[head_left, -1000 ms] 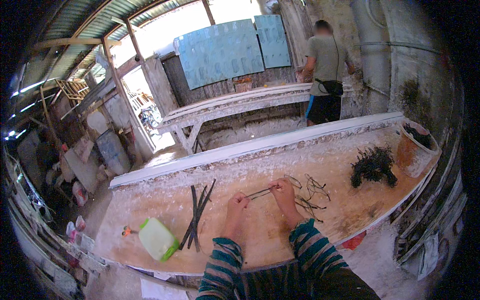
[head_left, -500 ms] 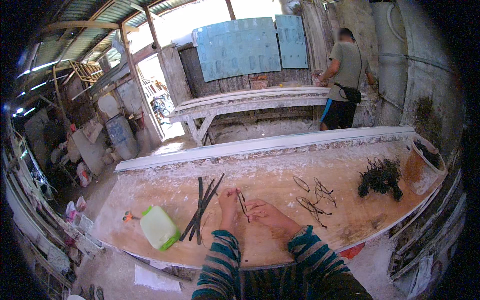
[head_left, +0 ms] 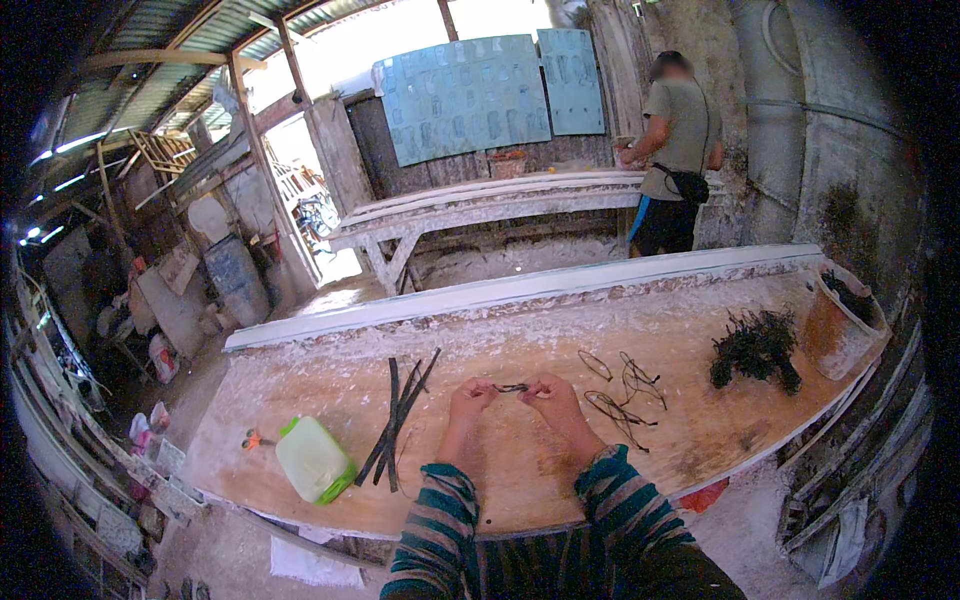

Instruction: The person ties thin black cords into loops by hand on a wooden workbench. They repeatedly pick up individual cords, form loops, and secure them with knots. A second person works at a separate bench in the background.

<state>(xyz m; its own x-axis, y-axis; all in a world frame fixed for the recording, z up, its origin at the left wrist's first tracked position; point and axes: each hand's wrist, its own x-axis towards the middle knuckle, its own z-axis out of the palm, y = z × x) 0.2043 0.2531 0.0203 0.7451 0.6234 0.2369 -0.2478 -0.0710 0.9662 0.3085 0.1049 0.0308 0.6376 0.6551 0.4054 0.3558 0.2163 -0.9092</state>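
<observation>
A green-capped plastic jug [head_left: 313,459] lies at the workbench's [head_left: 500,480] left end, beside a bundle of dark sticks [head_left: 400,420]. Half a second ago the hands worked low beside those sticks; now the left hand [head_left: 470,398] and right hand [head_left: 546,392] have risen to mid-bench, each pinching one end of a short black wire piece [head_left: 511,387]. Loose wire loops [head_left: 620,390] lie further right.

Rough open-sided workshop: plaster-crusted workbench [head_left: 700,300], tin roof [head_left: 150,40].
</observation>
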